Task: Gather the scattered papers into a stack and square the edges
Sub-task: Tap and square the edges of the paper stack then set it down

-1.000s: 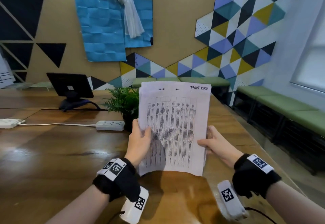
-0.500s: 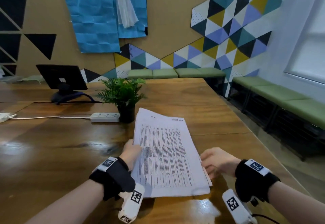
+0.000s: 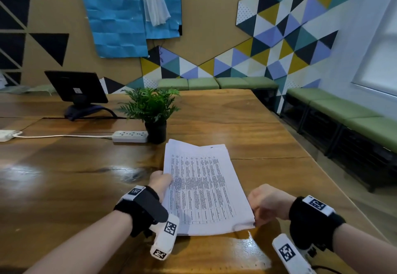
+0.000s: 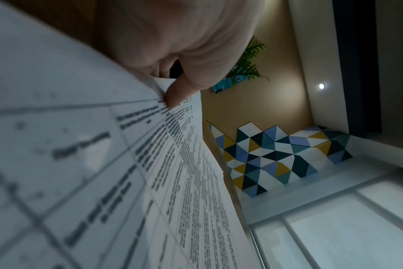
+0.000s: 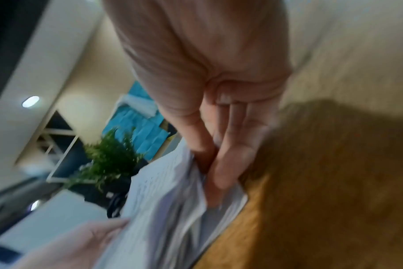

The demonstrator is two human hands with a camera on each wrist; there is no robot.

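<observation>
Both hands: left hand (image 3: pixel 160 183) pinching papers (image 3: pixel 202 190) at 9 o'clock edge, right hand (image 3: pixel 265 201) pinching 4 o'clock corner. Stack, upright earlier, now flat on bench (image 3: pixel 64 187); squaring nearly done.

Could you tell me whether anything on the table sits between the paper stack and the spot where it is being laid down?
Nothing visible does. The paper stack already lies over bare table, held by the left hand and right hand. The potted plant and power strip stand beyond its far edge.
</observation>
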